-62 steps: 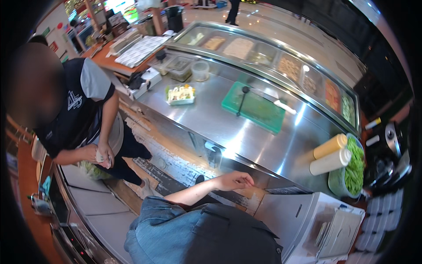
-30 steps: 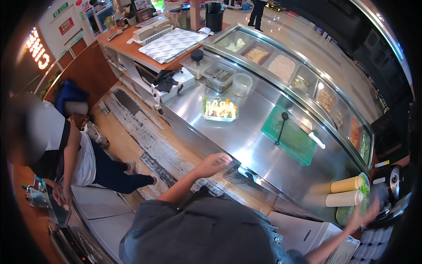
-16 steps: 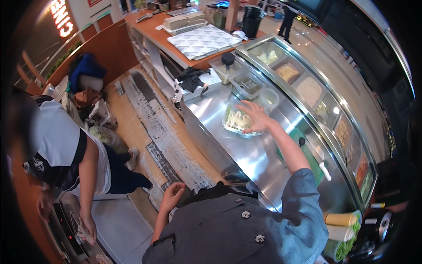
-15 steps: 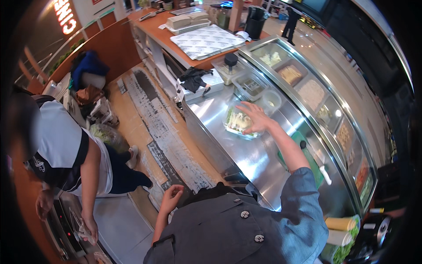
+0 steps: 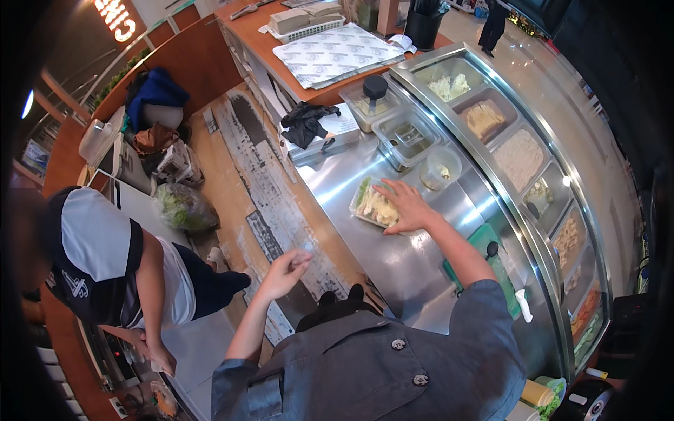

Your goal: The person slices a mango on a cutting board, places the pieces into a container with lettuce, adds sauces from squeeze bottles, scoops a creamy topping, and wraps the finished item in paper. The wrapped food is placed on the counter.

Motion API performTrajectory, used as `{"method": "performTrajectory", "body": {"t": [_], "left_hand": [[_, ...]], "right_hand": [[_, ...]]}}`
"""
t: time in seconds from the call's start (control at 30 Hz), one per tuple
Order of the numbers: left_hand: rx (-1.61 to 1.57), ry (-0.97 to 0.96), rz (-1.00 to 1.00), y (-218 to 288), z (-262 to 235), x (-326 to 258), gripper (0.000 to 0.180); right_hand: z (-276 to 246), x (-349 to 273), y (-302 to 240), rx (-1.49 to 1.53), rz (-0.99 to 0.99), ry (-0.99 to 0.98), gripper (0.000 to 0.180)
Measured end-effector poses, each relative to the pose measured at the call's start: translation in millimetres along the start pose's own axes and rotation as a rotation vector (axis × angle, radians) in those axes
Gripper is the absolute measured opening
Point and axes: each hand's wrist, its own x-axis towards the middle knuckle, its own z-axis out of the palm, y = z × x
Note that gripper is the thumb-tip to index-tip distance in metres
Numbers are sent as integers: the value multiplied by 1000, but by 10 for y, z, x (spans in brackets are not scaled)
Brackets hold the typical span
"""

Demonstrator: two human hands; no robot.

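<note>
My right hand point(image 5: 408, 208) spans the right side of a clear plastic salad container point(image 5: 375, 204), fingers at its far side and thumb at its near side. Green leaves and pale yellow-white pieces fill the container, which sits on the steel counter point(image 5: 393, 263). My left hand point(image 5: 286, 274) is raised over the floor, left of the counter, its fingers curled in and slightly blurred. Nothing shows in it. Just beyond the salad container stand a round clear tub point(image 5: 441, 168) and a square clear tub point(image 5: 407, 140).
A glass-fronted case with food trays point(image 5: 518, 158) borders the counter's right side. A white-handled knife point(image 5: 523, 306) lies by a green cutting board point(image 5: 484, 256). A black plastic bag point(image 5: 307, 123) rests on a white box. At left, a co-worker point(image 5: 98, 231) stands near a bagged lettuce point(image 5: 184, 207).
My left hand has risen and moved forward from beside my body. My right hand stays at the salad container. The co-worker's hands have come together, and the whole view has shifted a little.
</note>
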Motion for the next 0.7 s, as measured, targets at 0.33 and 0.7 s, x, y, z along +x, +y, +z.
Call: {"method": "performTrajectory", "body": {"t": [0.33,0.7], "left_hand": [[430,70,310,349,687,749,32],[822,188,452,41,1194,1498,48]], "right_hand": [[215,-273,-236,-61,-103,42,103],[299,-390,-373,-81,-104,56,86]]}}
